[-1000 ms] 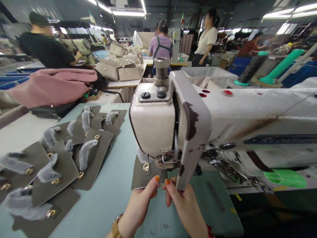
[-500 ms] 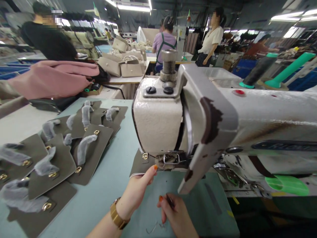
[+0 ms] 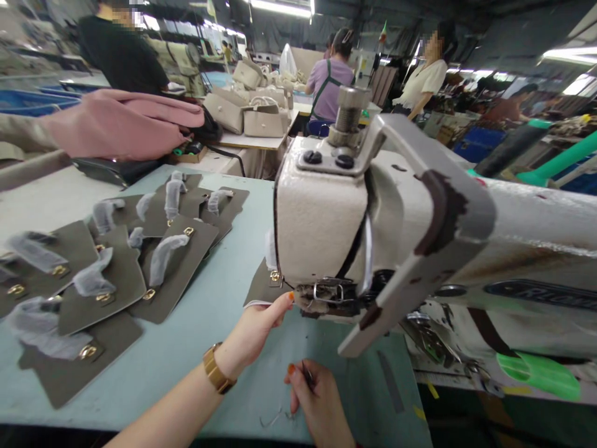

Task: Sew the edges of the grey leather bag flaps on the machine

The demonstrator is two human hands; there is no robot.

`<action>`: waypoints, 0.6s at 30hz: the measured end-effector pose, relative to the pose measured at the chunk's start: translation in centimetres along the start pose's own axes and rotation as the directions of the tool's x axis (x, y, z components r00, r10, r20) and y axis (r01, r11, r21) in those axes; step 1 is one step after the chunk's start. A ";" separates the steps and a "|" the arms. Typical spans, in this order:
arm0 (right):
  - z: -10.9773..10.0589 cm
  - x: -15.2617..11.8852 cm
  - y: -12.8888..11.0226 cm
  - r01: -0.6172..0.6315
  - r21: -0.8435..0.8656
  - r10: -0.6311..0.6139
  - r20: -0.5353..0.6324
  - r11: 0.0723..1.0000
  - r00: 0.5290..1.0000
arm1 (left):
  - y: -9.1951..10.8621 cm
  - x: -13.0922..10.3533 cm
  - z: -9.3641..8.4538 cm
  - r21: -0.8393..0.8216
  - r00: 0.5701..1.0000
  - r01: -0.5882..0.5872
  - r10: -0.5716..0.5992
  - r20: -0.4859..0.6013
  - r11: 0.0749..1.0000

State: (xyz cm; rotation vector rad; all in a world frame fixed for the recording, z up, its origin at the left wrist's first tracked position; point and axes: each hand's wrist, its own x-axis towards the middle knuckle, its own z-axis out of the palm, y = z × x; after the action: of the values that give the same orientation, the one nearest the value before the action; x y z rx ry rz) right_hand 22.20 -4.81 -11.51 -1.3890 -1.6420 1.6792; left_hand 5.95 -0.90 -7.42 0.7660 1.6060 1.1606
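My left hand (image 3: 254, 333), with a gold watch (image 3: 218, 368) at its wrist, grips the near edge of a grey-brown bag panel (image 3: 259, 287) beside the sewing machine head (image 3: 321, 211). Its thumb points toward the presser area, and the machine hides part of the panel. That panel carries a gold fitting (image 3: 275, 277) and a wrapped handle. Below the machine, my right hand (image 3: 317, 398) is closed around a small dark tool (image 3: 308, 375), mostly hidden by the fingers; its kind is unclear. Loose thread ends (image 3: 275, 418) lie beside this hand on the green-blue tabletop (image 3: 186, 398).
Several similar panels (image 3: 102, 292) with wrapped handles overlap on the left. A grey guard bar (image 3: 433, 249) slants down in front of the machine. Behind are pink material (image 3: 125, 124), beige bags (image 3: 265, 118) and co-workers, one in a purple top (image 3: 331, 81).
The view has shifted, so the machine appears further right and the left-hand panels slightly higher. Both hands keep nearly the same pose, the left at the panel edge, the right around the tool.
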 end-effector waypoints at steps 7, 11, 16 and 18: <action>0.0 0.1 0.6 0.030 0.021 -0.030 -0.002 0.999 1.000 | -0.1 -0.6 1.1 -0.169 1.000 -0.005 0.001 -0.022 0.986; -0.1 0.1 0.5 0.037 0.047 -0.037 0.000 0.998 0.999 | -1.1 -1.3 2.3 -0.127 0.987 0.020 -0.040 -0.155 0.992; -0.2 0.2 1.0 0.051 0.118 -0.046 -0.045 0.992 0.998 | -1.9 -3.0 4.3 -0.109 0.949 -0.011 -0.024 -0.316 0.994; -0.1 0.3 1.3 0.060 0.156 -0.050 -0.065 0.986 0.997 | -1.8 -3.6 4.9 -0.112 0.941 0.005 -0.042 -0.336 0.994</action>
State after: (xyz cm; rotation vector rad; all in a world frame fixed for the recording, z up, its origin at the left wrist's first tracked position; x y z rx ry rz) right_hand 22.57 -4.85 -12.80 -1.2937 -1.4668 1.6793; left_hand 11.86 -3.10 -8.22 0.4916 1.8075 1.4080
